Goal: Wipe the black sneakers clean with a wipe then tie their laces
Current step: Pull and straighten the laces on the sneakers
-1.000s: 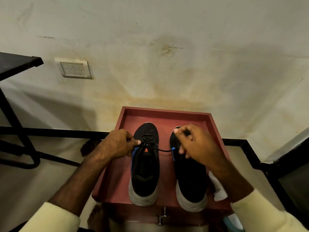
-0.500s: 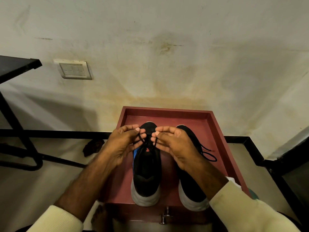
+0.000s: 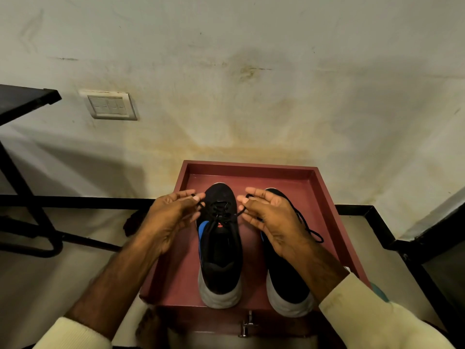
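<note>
Two black trainers sit side by side in a dark red tray (image 3: 251,164), toes toward the wall. Both hands are up at the front of the left sneaker (image 3: 220,250). The left hand (image 3: 171,217) pinches one end of its lace (image 3: 219,210) between thumb and forefinger, and the right hand (image 3: 274,222) pinches the other end the same way. The other fingers are loosely spread. The right sneaker (image 3: 286,280) is partly under the right wrist, and its loose lace (image 3: 312,231) trails onto the tray floor. A switch plate (image 3: 109,105) is on the stained wall.
</note>
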Action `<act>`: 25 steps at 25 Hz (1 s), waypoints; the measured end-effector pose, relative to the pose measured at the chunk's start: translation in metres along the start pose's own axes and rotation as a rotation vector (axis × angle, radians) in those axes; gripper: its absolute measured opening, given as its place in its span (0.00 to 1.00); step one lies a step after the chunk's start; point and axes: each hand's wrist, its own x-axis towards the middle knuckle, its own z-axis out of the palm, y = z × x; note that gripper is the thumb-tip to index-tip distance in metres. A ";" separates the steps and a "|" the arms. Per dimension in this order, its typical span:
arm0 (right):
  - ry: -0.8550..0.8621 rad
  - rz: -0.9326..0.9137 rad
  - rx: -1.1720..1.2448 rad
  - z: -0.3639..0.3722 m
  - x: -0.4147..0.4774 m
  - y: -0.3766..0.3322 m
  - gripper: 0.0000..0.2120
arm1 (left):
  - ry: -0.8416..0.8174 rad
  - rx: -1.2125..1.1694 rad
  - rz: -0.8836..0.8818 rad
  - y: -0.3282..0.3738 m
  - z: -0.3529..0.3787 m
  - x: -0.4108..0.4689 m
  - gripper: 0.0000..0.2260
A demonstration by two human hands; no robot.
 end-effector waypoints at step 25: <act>-0.033 -0.366 -0.503 0.005 0.000 0.009 0.04 | -0.211 0.745 0.206 0.020 -0.003 -0.011 0.12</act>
